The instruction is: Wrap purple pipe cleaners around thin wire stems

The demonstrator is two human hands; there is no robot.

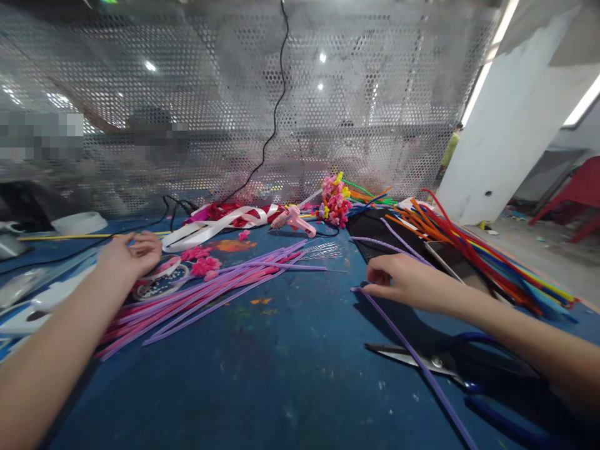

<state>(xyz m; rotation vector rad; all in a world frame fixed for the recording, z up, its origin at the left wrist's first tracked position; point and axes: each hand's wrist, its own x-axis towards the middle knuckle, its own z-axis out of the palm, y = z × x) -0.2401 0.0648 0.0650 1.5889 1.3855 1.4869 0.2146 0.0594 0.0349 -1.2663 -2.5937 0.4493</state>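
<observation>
On the left, the left hand (132, 253) was over the far side of the blue table (300, 387). Its fingers were bent in a loose curl. I could not tell if the tips met or if they held anything. Just beside it was a round holder (187, 274) with tiny white beads (162, 289), and fuzzy pink flowers (205, 267) were near it on the right.

Next came a big bunch of purple and pink stems (197, 303), soft and fuzzy like string with fur, lying on a slant. Farther back there was a flat, shiny white ribbon (213, 226), then a smooth pink glue gun (296, 220). Thin silver wires (324, 251) were by the right end of the bunch. At the far side stood a bumpy bundle of pink and yellow flowers (336, 200).

The right hand (396, 281) had its fingers curled down, with the thumb tip at the far end of one purple stem (443, 400) — I could not tell if they pinched it. That stem was long, thin and almost straight. It ran to the near right, across the hard metal blades of the blue-handled scissors (437, 361). On the far right lay red, orange, yellow and blue stems (492, 256).
</observation>
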